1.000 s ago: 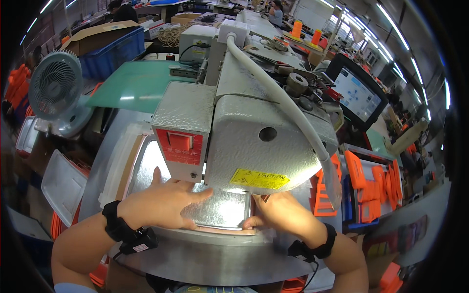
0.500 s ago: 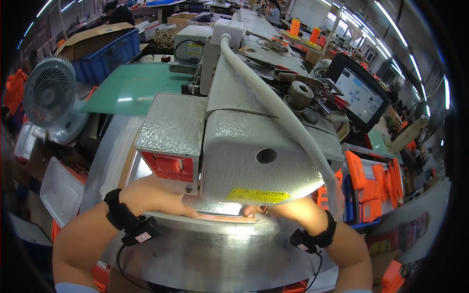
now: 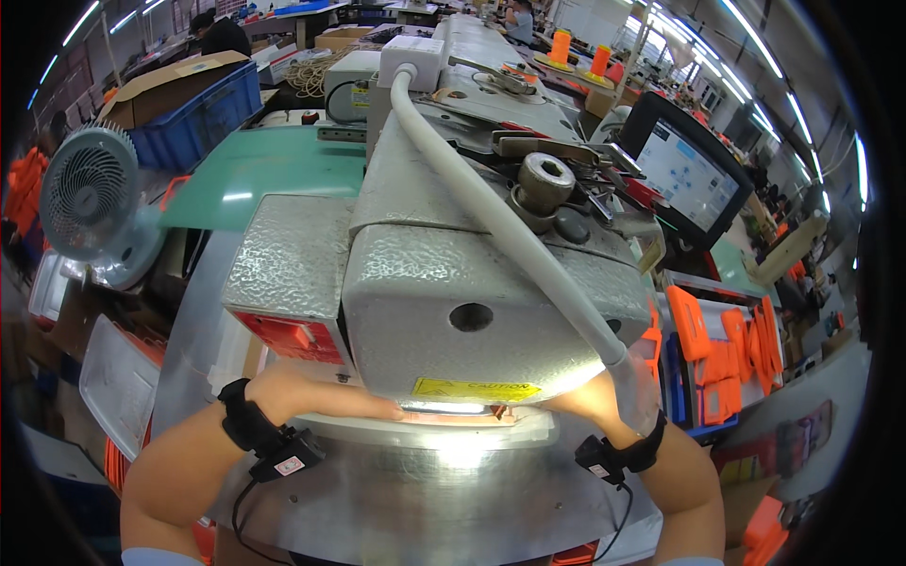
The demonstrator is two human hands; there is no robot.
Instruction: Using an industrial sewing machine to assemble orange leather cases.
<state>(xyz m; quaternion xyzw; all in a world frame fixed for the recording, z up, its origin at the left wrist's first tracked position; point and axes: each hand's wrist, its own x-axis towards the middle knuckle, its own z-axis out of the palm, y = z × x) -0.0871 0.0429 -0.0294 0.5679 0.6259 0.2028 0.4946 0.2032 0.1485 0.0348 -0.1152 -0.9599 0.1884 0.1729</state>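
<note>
Both hands are under the front of a large grey sewing machine (image 3: 453, 311). My left hand (image 3: 316, 394) lies under its left side. Its thumb is stretched out toward the lit gap, and the other fingers are hidden. A narrow pinkish-orange strip (image 3: 458, 418) lies along the front of this gap, close to the thumb tip. My right hand (image 3: 587, 400) reaches in from the right below the machine head, which covers its fingers. I cannot make out what they touch. Black straps with small cabled boxes sit on both wrists.
A metal worktable (image 3: 406, 500) extends toward me. On the left are a fan (image 3: 90, 193), a blue crate (image 3: 198, 113) and a white tray (image 3: 123, 377). To the right stand a screen (image 3: 684, 174) and orange pieces (image 3: 717, 368) in a bin. Other people are far off.
The view has shifted, so the machine appears further left and its side turned. My right fingertips, visible at the strip before, are now behind the machine head. My left thumb still points at the gap.
</note>
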